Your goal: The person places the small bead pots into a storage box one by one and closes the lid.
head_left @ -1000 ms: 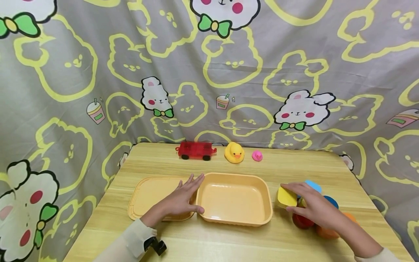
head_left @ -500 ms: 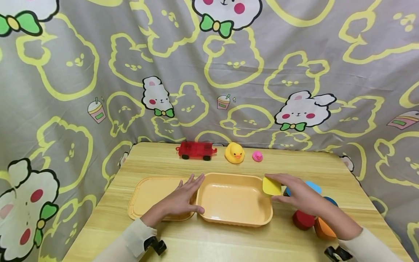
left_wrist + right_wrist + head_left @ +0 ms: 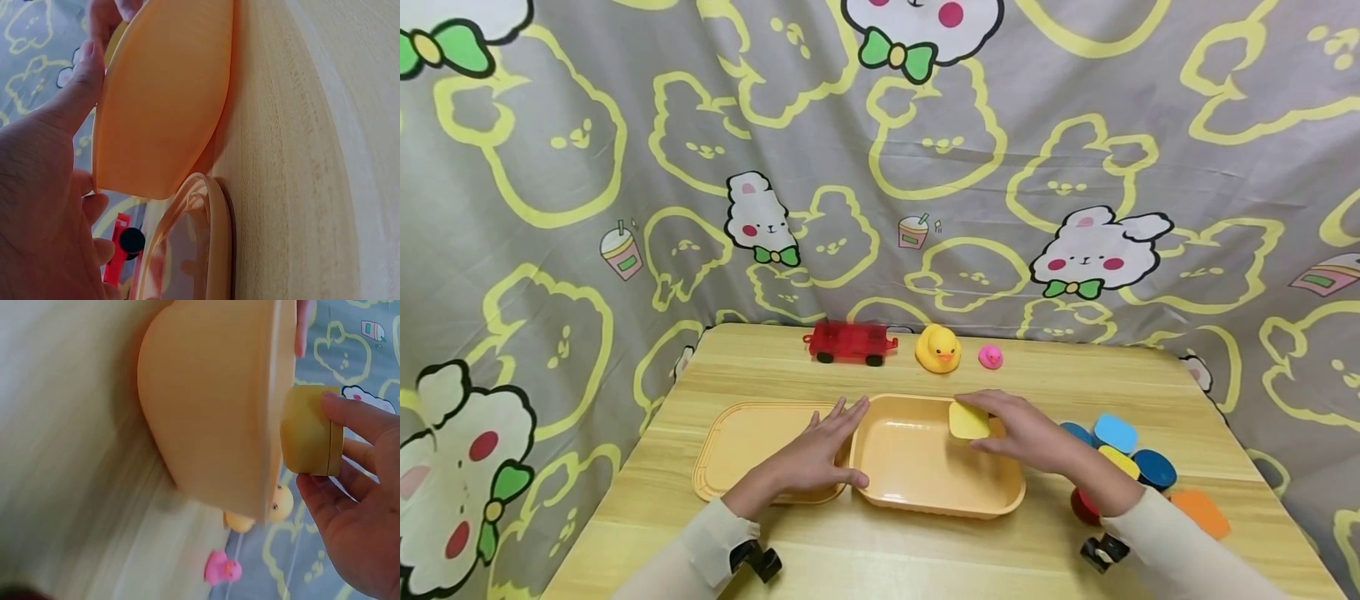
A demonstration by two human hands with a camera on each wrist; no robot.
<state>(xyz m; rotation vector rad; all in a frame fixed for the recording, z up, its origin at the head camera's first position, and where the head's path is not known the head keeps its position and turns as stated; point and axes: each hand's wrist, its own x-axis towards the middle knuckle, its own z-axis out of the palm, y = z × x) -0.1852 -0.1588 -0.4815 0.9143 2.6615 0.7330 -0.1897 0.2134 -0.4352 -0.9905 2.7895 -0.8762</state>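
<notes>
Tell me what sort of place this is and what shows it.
Probably a tabletop play or filming corner, closed in by cloth: a cartoon-print curtain hangs behind a wooden table, and a yellow duck and a red toy wagon stand along its far edge.

A gray, cartoon-patterned fabric curtain [image 3: 842,158] hangs in folds beyond the far edge of a pale wood-grain table [image 3: 865,562].

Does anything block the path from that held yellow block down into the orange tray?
Nothing visible does: the right hand holds the yellow block over the orange tray, and the left hand is at the tray's left end.
</notes>
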